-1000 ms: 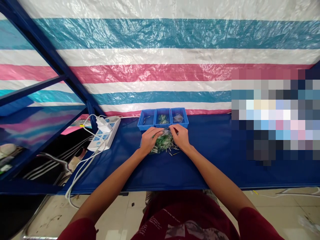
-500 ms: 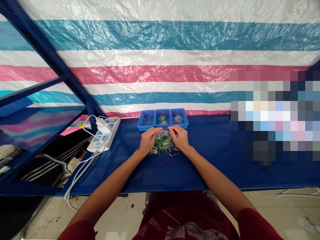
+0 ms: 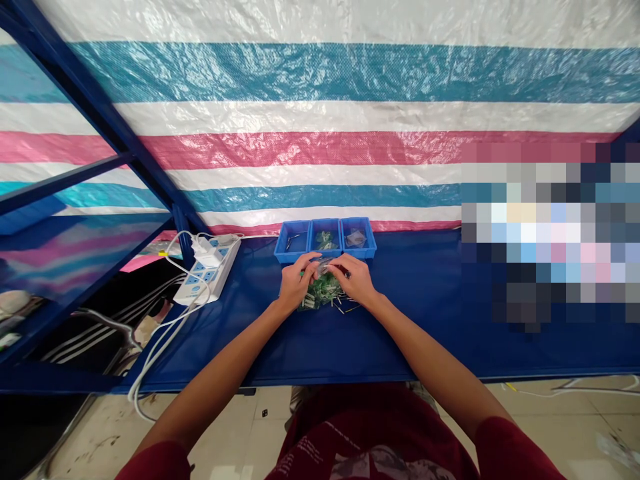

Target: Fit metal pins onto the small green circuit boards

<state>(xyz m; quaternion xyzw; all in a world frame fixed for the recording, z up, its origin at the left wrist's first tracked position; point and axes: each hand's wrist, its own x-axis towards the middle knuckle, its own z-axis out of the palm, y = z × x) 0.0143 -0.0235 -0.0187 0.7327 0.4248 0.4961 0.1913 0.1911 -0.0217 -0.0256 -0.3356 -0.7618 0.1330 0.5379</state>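
Between my two hands is a small clear plastic bag (image 3: pixel 323 265), pinched by the fingers of my left hand (image 3: pixel 296 280) and my right hand (image 3: pixel 357 277). Right below it on the blue table lies a heap of green and clear bags (image 3: pixel 323 291). Several thin metal pins (image 3: pixel 341 305) lie loose at the heap's right side. Just behind my hands stand three joined blue bins: the left bin (image 3: pixel 292 257) holds a few pins, the middle bin (image 3: pixel 325 239) greenish bags, the right bin (image 3: pixel 356 237) clear bags.
A white power strip (image 3: pixel 209 270) with a plug and looping white cables (image 3: pixel 159 353) lies on the left of the blue table (image 3: pixel 420 287). A blue metal frame (image 3: pixel 95 87) rises at the left. Striped sheeting hangs behind. The right side is pixelated.
My fingers have drawn closer together around the small clear bag. My right hand has shifted slightly left, its fingertips now near those of my left hand. The bins have not moved.
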